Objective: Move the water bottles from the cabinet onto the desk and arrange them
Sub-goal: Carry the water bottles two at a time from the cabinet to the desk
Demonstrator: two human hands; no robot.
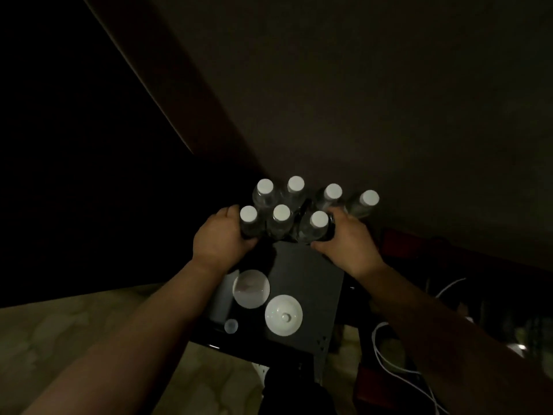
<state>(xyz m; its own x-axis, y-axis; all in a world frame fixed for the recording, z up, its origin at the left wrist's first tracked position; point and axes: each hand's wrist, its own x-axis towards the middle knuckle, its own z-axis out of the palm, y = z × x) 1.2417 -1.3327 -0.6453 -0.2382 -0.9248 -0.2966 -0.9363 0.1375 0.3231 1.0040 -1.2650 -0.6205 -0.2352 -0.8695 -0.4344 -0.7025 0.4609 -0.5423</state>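
Seven water bottles (281,226) with white caps stand upright in a tight cluster at the far end of a dark worktop (308,283), close against the wall (359,100); four caps form the far row and three the near row. The left hand (220,239) is curled round the leftmost bottle of the near row (249,220), its thumb on the near side of the bottle; the right hand (348,239) is wrapped round the rightmost bottle of the near row (317,227), thumb low on its near side and the other fingers hidden behind it; the middle near bottle stands between the two held ones, touching or nearly touching them. Nearer on the worktop lie a round white lid with a knob (283,315) and, just to its left and farther, a pale round dish (250,289); a small clear cap (231,326) sits at the near left edge. A white cable (389,363) loops over the floor to the right; the scene is dim, so the bottles' labels cannot be made out.
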